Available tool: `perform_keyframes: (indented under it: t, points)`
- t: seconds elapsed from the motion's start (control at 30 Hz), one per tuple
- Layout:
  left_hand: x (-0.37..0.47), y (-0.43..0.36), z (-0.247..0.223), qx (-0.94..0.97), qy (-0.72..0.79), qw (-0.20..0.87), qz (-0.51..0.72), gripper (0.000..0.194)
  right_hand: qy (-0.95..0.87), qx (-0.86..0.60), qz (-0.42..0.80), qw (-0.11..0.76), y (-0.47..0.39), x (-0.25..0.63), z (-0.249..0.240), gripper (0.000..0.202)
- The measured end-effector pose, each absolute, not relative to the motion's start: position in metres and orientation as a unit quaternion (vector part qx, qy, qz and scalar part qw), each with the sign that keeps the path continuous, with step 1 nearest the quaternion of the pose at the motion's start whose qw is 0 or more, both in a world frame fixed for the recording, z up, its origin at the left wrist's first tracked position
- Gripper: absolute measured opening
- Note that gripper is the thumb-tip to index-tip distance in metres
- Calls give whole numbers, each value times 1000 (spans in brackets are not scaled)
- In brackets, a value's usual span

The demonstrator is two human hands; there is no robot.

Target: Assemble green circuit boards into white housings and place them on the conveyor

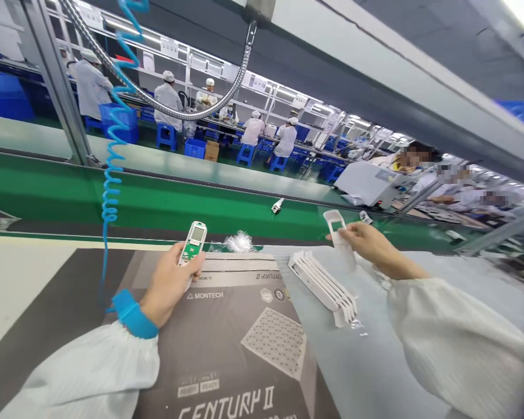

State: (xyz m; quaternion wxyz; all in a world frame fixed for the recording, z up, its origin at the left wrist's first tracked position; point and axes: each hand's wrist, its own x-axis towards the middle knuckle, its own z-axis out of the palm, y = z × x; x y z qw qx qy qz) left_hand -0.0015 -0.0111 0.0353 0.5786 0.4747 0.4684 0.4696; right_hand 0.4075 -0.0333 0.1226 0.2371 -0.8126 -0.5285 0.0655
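Observation:
My left hand [168, 276] is closed around a white handheld device [194, 243] with a small screen and a bare green circuit board, held upright over the dark printed cardboard. A blue band circles that wrist. Between the fingers of my right hand [367, 240] is a white plastic cover [337, 227] with a rectangular window, pinched at its side. Below it, a row of similar white covers [322, 282] lies nested together on the grey mat. Crumpled clear plastic [240, 242] sits beyond the cardboard, between my hands.
A green conveyor belt [166, 203] runs across in front, carrying a small white part [278, 205]. A coiled blue cord [113, 174] hangs at left. A white machine [362, 181] stands beyond the belt at right. Several people in white coats work in the background.

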Motion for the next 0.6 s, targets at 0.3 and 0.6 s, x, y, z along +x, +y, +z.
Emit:
perform_keyframes:
  t: [0.3, 0.6]
  points:
    - [2, -7, 19, 576, 477, 488, 449, 44, -388, -512, 522, 561, -13, 188, 39, 34]
    - [7, -16, 20, 680, 435, 436, 398, 35, -398, -385, 593, 584, -25, 162, 11, 46]
